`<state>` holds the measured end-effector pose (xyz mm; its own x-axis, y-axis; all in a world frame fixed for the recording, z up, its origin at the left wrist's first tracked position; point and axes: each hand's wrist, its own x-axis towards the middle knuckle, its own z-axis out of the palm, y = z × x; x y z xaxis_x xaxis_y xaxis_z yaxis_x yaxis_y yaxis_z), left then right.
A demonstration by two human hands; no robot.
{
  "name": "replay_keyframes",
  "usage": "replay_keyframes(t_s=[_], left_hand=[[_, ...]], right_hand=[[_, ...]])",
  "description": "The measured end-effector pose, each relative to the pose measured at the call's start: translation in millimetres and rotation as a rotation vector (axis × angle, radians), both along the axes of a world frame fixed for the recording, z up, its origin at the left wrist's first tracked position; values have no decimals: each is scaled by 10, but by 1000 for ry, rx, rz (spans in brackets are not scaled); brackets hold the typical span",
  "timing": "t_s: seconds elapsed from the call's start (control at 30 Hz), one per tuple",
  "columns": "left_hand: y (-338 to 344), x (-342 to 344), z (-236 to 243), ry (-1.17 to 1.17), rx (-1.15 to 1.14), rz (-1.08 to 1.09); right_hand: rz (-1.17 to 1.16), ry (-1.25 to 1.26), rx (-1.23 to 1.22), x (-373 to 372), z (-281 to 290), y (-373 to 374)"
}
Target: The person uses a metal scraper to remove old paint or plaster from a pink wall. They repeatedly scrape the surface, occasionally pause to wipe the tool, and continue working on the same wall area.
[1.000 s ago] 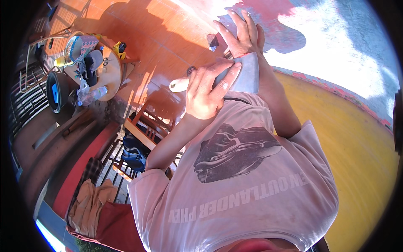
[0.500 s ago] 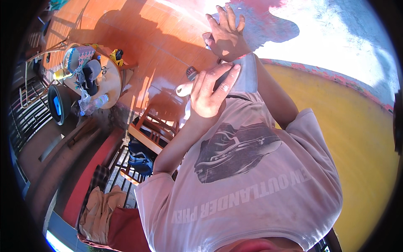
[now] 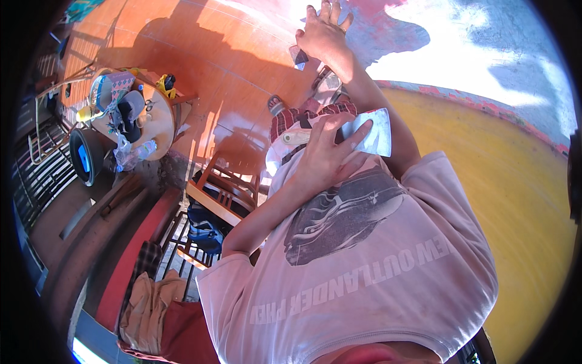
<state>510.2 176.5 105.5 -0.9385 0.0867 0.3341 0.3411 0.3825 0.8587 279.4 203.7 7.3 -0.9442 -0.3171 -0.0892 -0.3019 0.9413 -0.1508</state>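
Orange wall, left hand holding white rectangular sanding block

Pale sheet: a light, whitish-blue rectangular piece, flat and thin; it is held against the chest by the left hand, whose fingers are spread across its lower left part; its upper right corner is left uncovered and is tilted toward the raised arm.

White handle: a short, rounded, cream-white piece; it is seen just beside the thumb side of the left hand, under the palm's edge.

Wall: patchy pink, white and grey; it is pressed by the flat, open right hand, fingers spread upward.
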Motion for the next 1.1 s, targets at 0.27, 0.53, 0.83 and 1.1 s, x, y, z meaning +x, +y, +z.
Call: replay_keyframes(t_s=[0.27,0.53,0.83,1.1], left_hand=[[40,-147,-90,109,-58,-34],[61,-161,-169,-25,-63,53],[-41,-186,-250,-34,-23,150],[-182,-249,-269,-107,1,329]], right_hand=[[7,-26,-6,121,53,-45],[32,97,116,195,27,-71],[70,55,120,276,-8,58],[136,204,124,367,76,189]])
